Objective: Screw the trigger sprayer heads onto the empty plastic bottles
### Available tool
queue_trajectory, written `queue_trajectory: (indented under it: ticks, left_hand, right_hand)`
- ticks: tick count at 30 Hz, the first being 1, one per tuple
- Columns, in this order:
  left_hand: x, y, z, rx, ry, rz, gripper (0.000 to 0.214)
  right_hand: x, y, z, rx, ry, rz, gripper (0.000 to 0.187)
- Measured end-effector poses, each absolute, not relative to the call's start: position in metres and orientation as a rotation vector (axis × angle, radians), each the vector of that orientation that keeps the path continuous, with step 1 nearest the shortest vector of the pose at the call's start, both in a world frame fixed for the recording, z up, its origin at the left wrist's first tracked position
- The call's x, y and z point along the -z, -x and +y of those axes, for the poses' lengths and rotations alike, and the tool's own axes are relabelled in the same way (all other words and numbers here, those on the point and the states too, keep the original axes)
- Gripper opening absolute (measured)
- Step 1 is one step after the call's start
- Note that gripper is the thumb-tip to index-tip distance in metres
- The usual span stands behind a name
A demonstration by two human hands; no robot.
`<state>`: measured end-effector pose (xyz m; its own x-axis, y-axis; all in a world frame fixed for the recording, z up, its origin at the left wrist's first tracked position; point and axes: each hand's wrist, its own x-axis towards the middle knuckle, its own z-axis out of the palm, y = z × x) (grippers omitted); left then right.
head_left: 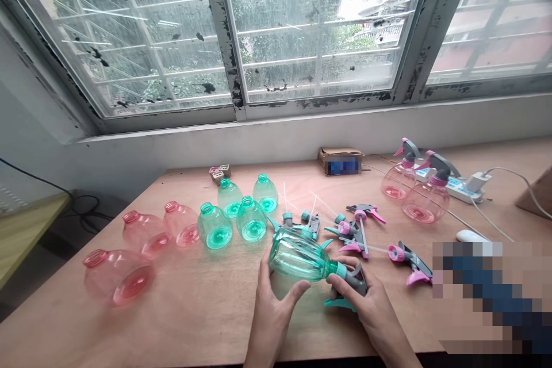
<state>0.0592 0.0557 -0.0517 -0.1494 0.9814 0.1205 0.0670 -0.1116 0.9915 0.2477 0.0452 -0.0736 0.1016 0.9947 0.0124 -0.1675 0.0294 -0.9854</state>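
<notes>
A clear green spray bottle lies on its side between my hands, just above the table, its neck pointing right. My left hand wraps round the bottle's base end, thumb along its near side. At the neck, my right hand grips the grey and teal spray head, the thumb on its teal collar. The head's teal trigger hangs below, toward me. Just beyond the bottle lie loose teal and grey spray heads and pink and grey ones, with thin white tubes.
Several open green bottles stand left of centre, and three pink bottles farther left. Two pink bottles with spray heads stand at the right by a power strip. A cardboard box sits at the back; a white mouse lies right.
</notes>
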Motion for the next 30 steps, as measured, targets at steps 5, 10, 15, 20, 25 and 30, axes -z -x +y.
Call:
queue_trajectory:
  ticks: [5,10,15,20,25,30]
  left_hand:
    - [0.0478,-0.0599,0.0548,-1.371,-1.234,1.279,0.077]
    - [0.0468,-0.0598,0.0547,-1.402,-1.219,1.292,0.080]
    - [0.0504,-0.0572,0.0567,-1.334,-1.308,1.327,0.085]
    - [0.0478,-0.0583,0.0550,-1.350,-1.307,1.305,0.095]
    - [0.0422,-0.0601,0.0524,-1.363,-1.268,1.302,0.088]
    - [0.0420,-0.0600,0.0540,-1.343,-1.257,1.312,0.086]
  right_hand:
    - [0.0729,-0.2479,0.0446,-1.228,1.092,-1.073,0.040]
    - [0.0713,-0.2470,0.0450,-1.203,1.099,-1.024,0.041]
    - [0.0714,-0.2475,0.0470,-1.207,1.108,-1.006,0.045]
    - [0.0709,-0.2476,0.0461,-1.223,1.095,-1.027,0.042]
    - [0.0720,-0.2471,0.0452,-1.238,1.094,-1.046,0.039]
    - [0.0722,-0.2484,0.0457,-1.247,1.097,-1.055,0.040]
